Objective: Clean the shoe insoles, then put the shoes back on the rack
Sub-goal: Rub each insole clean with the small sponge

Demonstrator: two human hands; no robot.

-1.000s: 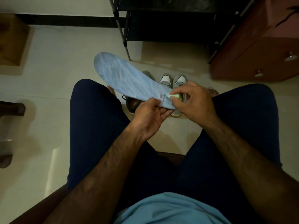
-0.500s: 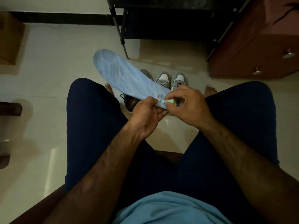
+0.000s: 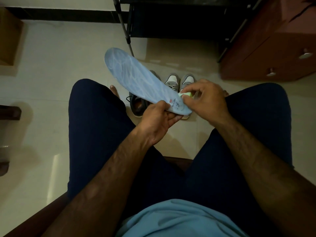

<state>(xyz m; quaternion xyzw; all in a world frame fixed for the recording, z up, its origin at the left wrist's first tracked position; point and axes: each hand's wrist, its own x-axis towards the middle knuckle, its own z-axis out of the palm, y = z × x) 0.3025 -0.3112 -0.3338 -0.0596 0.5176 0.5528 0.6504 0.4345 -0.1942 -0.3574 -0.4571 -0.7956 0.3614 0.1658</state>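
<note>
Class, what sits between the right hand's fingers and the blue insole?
In the head view, a small pale green pad, pinched by the right hand, touches the insole near its heel end, which the left hand grips.

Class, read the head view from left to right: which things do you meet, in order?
Brown box → blue insole → right hand → wooden cabinet. Left out, as they overlap the insole: left hand, green wipe.
</note>
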